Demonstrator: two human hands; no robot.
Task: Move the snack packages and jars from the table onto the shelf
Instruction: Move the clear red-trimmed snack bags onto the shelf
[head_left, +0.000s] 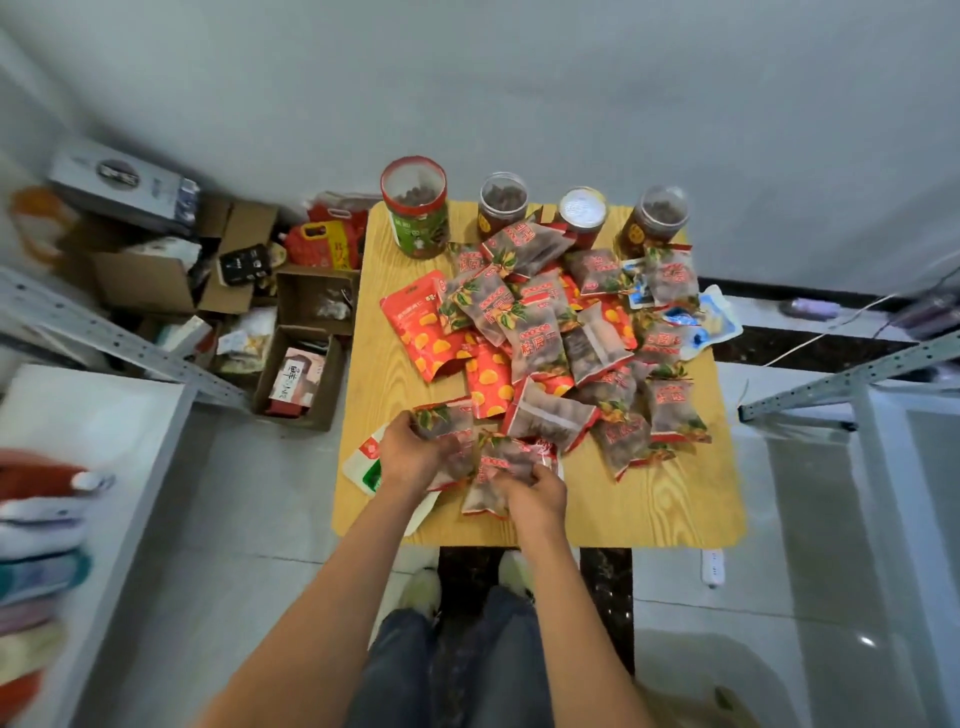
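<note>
Snack packages of translucent brown film with red edges (540, 332) lie heaped across the light wooden table (675, 499), with 4 clear plastic jars (415, 208) upright along its far edge. Left hand (410, 452) and right hand (535, 493) each curl their fingers around a package at the near edge of the heap. Judged from appearance, the pouches are light, soft and slippery; grip across the sealed edges. Jars appear rigid; grasp around the body. White metal shelf (98, 410) stands at left.

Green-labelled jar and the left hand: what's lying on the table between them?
In the head view, bare wood below the green-labelled jar, then a red pouch printed with orange fruit, above the left hand.
</note>
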